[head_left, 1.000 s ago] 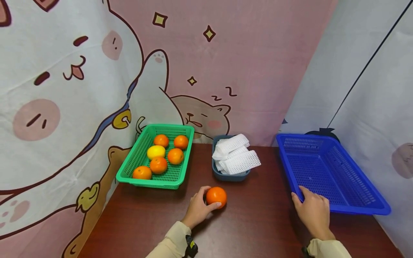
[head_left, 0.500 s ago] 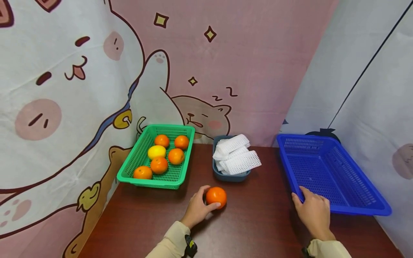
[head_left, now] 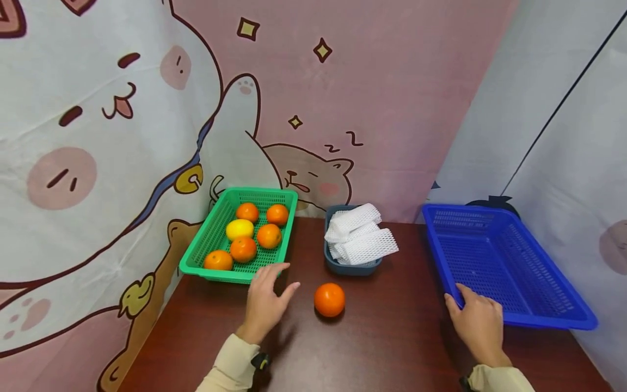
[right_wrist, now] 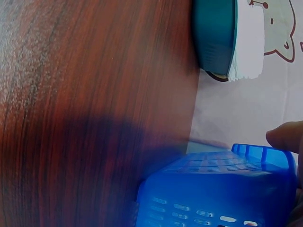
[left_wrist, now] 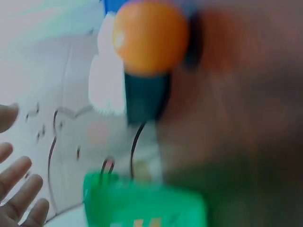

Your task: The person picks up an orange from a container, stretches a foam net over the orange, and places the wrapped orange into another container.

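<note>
A single orange (head_left: 330, 300) rests on the brown table, free of either hand. To its left, my left hand (head_left: 264, 302) hovers with fingers spread and nothing in them, close to the front right corner of the green basket (head_left: 222, 276). That basket holds several oranges (head_left: 243, 249) and one yellow fruit (head_left: 239, 230). In the left wrist view the orange (left_wrist: 150, 39) looks blurred, with the left fingers (left_wrist: 19, 179) at the edge. On the right, my right hand (head_left: 475, 324) grips the near left rim of the blue basket (head_left: 543, 318), thumb over the edge.
Behind the orange stands a small dark blue-grey bin (head_left: 350, 269) heaped with white foam net sleeves (head_left: 364, 245). A printed cloth (head_left: 392, 109) hangs behind and beside the table (head_left: 382, 348).
My left hand has let go of the orange and moved left toward the green basket. The orange stays on the table. The right hand keeps its hold on the blue basket.
</note>
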Action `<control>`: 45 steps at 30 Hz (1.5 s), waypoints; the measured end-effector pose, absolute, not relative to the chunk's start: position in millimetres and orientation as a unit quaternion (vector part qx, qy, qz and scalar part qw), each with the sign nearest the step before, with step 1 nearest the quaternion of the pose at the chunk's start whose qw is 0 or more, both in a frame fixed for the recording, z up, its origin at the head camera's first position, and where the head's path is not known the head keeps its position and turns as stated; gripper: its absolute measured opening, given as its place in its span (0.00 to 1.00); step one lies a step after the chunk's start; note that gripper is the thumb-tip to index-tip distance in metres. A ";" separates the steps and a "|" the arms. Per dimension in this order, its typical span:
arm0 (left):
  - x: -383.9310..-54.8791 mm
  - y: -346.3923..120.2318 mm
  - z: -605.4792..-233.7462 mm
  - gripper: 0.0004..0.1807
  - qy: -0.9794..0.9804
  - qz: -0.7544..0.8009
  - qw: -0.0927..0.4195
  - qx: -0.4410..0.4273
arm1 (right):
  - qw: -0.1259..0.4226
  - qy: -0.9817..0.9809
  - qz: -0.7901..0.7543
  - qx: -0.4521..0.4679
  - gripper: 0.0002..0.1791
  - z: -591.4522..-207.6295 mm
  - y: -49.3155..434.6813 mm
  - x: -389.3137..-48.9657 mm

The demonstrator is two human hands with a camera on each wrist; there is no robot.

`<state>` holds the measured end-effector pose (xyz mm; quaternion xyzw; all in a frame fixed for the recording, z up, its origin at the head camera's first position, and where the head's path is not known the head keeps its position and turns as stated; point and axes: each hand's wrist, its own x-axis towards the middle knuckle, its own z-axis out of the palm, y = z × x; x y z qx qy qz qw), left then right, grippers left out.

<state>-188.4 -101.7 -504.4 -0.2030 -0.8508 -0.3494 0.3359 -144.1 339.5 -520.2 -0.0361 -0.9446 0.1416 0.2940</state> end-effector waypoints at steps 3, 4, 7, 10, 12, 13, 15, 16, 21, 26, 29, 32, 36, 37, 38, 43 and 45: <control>-198.9 -123.4 -495.4 0.27 -0.871 -0.306 0.339 -0.180 | 0.293 -0.945 0.143 -0.033 0.23 -520.1 339.4 -145.9; -201.7 -130.2 -494.5 0.28 -0.881 -0.297 0.329 -0.167 | 0.292 -0.945 0.144 -0.032 0.23 -520.3 339.3 -146.3; -206.0 -146.7 -496.2 0.29 -0.909 -0.283 0.279 -0.127 | 0.286 -0.947 0.146 -0.033 0.23 -520.9 338.7 -147.4; -205.8 -155.6 -500.0 0.27 -0.922 -0.281 0.244 -0.111 | 0.277 -0.949 0.146 -0.035 0.23 -520.8 338.6 -148.3; -205.4 -157.5 -502.2 0.24 -0.923 -0.281 0.236 -0.117 | 0.277 -0.948 0.151 -0.038 0.22 -519.2 338.3 -148.8; -205.2 -157.4 -502.5 0.23 -0.922 -0.281 0.237 -0.122 | 0.280 -0.947 0.155 -0.039 0.22 -518.0 337.7 -149.0; -205.6 -156.5 -503.6 0.20 -0.919 -0.279 0.244 -0.131 | 0.297 -0.939 0.167 -0.036 0.22 -515.0 334.2 -150.6; -206.0 -155.7 -503.8 0.19 -0.918 -0.279 0.248 -0.134 | 0.310 -0.934 0.174 -0.029 0.22 -513.2 331.4 -152.3; -206.9 -152.8 -505.0 0.16 -0.914 -0.280 0.262 -0.133 | 0.378 -0.902 0.203 0.046 0.22 -507.0 308.0 -174.8; -207.0 -151.7 -507.1 0.15 -0.913 -0.278 0.270 -0.130 | 0.368 -0.893 0.233 0.113 0.25 -510.6 280.1 -216.9; -206.8 -151.6 -509.0 0.14 -0.914 -0.277 0.269 -0.130 | 0.319 -0.907 0.254 0.103 0.29 -516.0 268.1 -242.2; -206.6 -150.9 -509.8 0.13 -0.916 -0.278 0.261 -0.127 | 0.259 -0.924 0.277 0.045 0.35 -519.9 261.0 -261.8; -206.6 -149.4 -509.7 0.12 -0.916 -0.278 0.260 -0.125 | 0.181 -0.934 0.304 -0.046 0.42 -520.8 257.5 -278.3; -206.8 -149.1 -509.4 0.12 -0.915 -0.280 0.260 -0.126 | 0.169 -0.935 0.307 -0.061 0.42 -521.2 257.1 -281.0; -206.9 -148.9 -509.5 0.12 -0.915 -0.280 0.262 -0.126 | 0.161 -0.934 0.310 -0.073 0.41 -521.7 256.8 -283.2; -206.9 -149.7 -509.5 0.12 -0.913 -0.283 0.266 -0.127 | 0.180 -0.926 0.318 -0.089 0.31 -527.6 253.6 -288.8; -206.8 -150.5 -509.3 0.12 -0.913 -0.282 0.266 -0.125 | 0.197 -0.921 0.324 -0.086 0.27 -528.8 251.5 -289.7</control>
